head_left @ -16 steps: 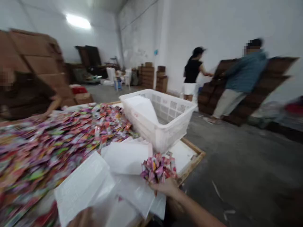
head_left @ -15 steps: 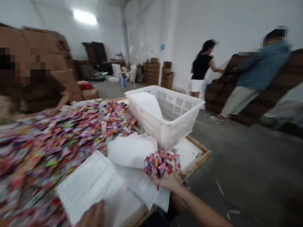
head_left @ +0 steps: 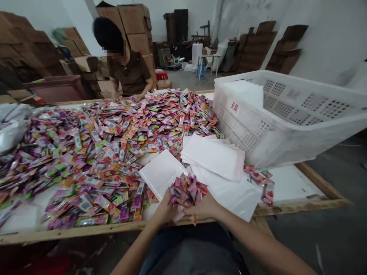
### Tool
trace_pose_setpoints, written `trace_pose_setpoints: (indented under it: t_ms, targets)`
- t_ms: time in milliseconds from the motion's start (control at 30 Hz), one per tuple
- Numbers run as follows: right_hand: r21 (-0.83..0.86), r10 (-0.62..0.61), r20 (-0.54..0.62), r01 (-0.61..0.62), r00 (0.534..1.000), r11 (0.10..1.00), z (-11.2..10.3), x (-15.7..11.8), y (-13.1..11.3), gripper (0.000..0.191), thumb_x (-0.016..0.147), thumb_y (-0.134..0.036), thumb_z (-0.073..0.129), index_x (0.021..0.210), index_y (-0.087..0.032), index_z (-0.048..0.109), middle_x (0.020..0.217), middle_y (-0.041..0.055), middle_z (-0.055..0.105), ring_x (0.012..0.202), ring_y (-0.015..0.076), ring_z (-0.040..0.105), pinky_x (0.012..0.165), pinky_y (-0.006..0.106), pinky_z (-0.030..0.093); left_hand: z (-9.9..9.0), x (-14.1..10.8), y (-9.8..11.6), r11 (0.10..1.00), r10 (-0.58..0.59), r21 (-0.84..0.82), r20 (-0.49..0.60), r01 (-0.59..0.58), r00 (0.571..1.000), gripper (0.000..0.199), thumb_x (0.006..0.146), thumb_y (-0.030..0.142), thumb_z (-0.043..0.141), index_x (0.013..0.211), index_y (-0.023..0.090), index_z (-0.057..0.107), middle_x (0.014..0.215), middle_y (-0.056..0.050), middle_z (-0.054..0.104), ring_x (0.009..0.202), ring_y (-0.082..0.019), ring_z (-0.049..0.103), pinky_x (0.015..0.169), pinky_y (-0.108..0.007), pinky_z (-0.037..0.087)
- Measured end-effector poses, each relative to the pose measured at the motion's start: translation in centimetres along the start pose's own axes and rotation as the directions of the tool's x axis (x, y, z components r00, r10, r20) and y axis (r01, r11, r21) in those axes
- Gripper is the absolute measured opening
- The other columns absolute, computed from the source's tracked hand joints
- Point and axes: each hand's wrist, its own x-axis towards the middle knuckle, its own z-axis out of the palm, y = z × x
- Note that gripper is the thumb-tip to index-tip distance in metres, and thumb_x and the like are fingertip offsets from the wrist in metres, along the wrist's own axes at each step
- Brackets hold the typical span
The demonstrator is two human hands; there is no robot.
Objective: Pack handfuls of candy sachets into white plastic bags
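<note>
A bunch of small pink and purple packets (head_left: 187,189) is gathered between my two hands near the table's front edge. My left hand (head_left: 168,207) is closed around its left side, and my right hand (head_left: 203,206) grips it from the right and below. Just behind the bunch lies a white plastic bag (head_left: 162,172), flat on the table. To the right are a stack of white paper sheets or envelopes (head_left: 213,156) and more clear-white bags (head_left: 237,196). A large heap of colourful packets (head_left: 114,152) covers the table's left and middle.
A white perforated basket (head_left: 258,130) with white sheets inside stands at the right. A few loose packets (head_left: 262,181) lie beside it. The wooden table edge (head_left: 323,206) runs along the front. Across the table sits a person (head_left: 129,68); cardboard boxes (head_left: 133,23) are stacked behind.
My view has swung left and down to the table. My left hand has come off the white bag and joined my right hand at the packet bunch, which is now in front of my body.
</note>
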Motion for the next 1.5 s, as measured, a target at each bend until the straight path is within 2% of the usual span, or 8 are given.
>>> trace_pose_setpoints:
  t_ms: [133, 267, 367, 533, 800, 1000, 1267, 1500]
  targets:
    - [-0.124, 0.124, -0.048, -0.129, 0.991, 0.984, 0.3, 0.8, 1.7, 0.021, 0.05, -0.019, 0.064, 0.07, -0.017, 0.057, 0.064, -0.0027, 0.062, 0.061, 0.0154, 0.058, 0.058, 0.026, 0.048, 1.1, 0.7, -0.5, 0.747, -0.258, -0.642, -0.045, 0.17, 0.965, 0.024, 0.081, 0.034, 0.039, 0.067, 0.018, 0.05, 0.093, -0.009, 0.063, 0.087, -0.019, 0.058, 0.077, -0.032, 0.045]
    - [-0.489, 0.008, -0.036, -0.025, 0.999, 0.872, -0.2, 0.7, 2.7, 0.055, 0.053, -0.019, 0.063, 0.107, -0.017, 0.054, 0.098, 0.0073, 0.063, 0.086, 0.0222, 0.059, 0.077, 0.033, 0.047, 1.2, 0.9, 0.1, 0.586, -0.376, -0.788, -0.059, 0.188, 0.925, 0.025, 0.078, 0.036, 0.043, 0.06, 0.018, 0.044, 0.105, -0.01, 0.061, 0.098, -0.021, 0.055, 0.085, -0.033, 0.041]
    - [-0.713, 0.011, 0.126, 0.083, 0.992, 0.696, -0.1, 0.7, 3.2, 0.075, 0.052, -0.012, 0.062, 0.125, -0.014, 0.043, 0.119, 0.0143, 0.052, 0.102, 0.0264, 0.053, 0.086, 0.037, 0.043, 0.8, 0.9, 0.5, 0.673, -0.383, -0.721, -0.147, 0.167, 0.912, 0.021, 0.079, 0.03, 0.044, 0.061, 0.019, 0.046, 0.108, -0.01, 0.059, 0.103, -0.02, 0.052, 0.089, -0.033, 0.038]
    - [-0.723, -0.036, 0.434, 0.372, 0.9, 0.582, -0.2, 1.3, 3.4, 0.076, 0.058, -0.009, 0.057, 0.131, -0.011, 0.035, 0.132, 0.0148, 0.041, 0.117, 0.0259, 0.042, 0.097, 0.036, 0.035, 0.3, 1.2, 0.3, 0.765, -0.315, -0.626, -0.165, 0.148, 0.935, 0.02, 0.08, 0.026, 0.043, 0.062, 0.019, 0.045, 0.106, -0.01, 0.06, 0.101, -0.019, 0.053, 0.089, -0.034, 0.037]
    - [-0.836, 0.245, 0.179, 0.016, 0.953, 0.548, 1.4, 3.5, 0.5, 0.048, 0.063, -0.029, 0.06, 0.107, -0.014, 0.051, 0.097, 0.0119, 0.061, 0.087, 0.0266, 0.06, 0.072, 0.036, 0.047, -0.5, 1.1, 0.7, 0.868, -0.214, -0.495, -0.302, 0.039, 0.929, 0.017, 0.083, 0.021, 0.039, 0.07, 0.019, 0.048, 0.108, -0.011, 0.058, 0.101, -0.018, 0.055, 0.087, -0.033, 0.041]
    - [-0.782, 0.046, 0.278, 0.198, 0.96, 0.591, 1.4, 2.7, 2.0, 0.086, 0.058, -0.021, 0.063, 0.133, -0.007, 0.024, 0.137, 0.0194, 0.034, 0.118, 0.0275, 0.041, 0.093, 0.036, 0.039, -0.1, 1.6, 0.5, 0.895, -0.286, -0.426, -0.326, 0.13, 0.901, 0.018, 0.084, 0.02, 0.037, 0.069, 0.018, 0.046, 0.101, -0.01, 0.06, 0.092, -0.018, 0.058, 0.082, -0.034, 0.045]
    - [-0.82, 0.274, 0.198, 0.006, 0.941, 0.572, 1.6, 5.5, -0.3, 0.037, 0.061, -0.028, 0.06, 0.096, -0.017, 0.057, 0.095, 0.0102, 0.064, 0.085, 0.0268, 0.061, 0.069, 0.034, 0.046, -1.2, 1.4, -0.4, 0.993, 0.106, 0.068, -0.206, -0.093, 0.973, 0.017, 0.085, 0.012, 0.035, 0.08, 0.017, 0.05, 0.106, -0.01, 0.059, 0.116, -0.02, 0.047, 0.097, -0.044, 0.038]
    - [-0.747, -0.011, 0.266, 0.213, 0.964, 0.629, 1.9, 4.4, 0.5, 0.067, 0.063, -0.03, 0.065, 0.122, -0.01, 0.042, 0.116, 0.0163, 0.054, 0.107, 0.0265, 0.05, 0.087, 0.036, 0.04, -1.3, 1.7, -1.6, 0.987, -0.087, 0.103, -0.299, 0.123, 0.95, 0.017, 0.086, 0.013, 0.036, 0.093, 0.016, 0.05, 0.099, -0.009, 0.062, 0.09, -0.018, 0.061, 0.074, -0.031, 0.052]
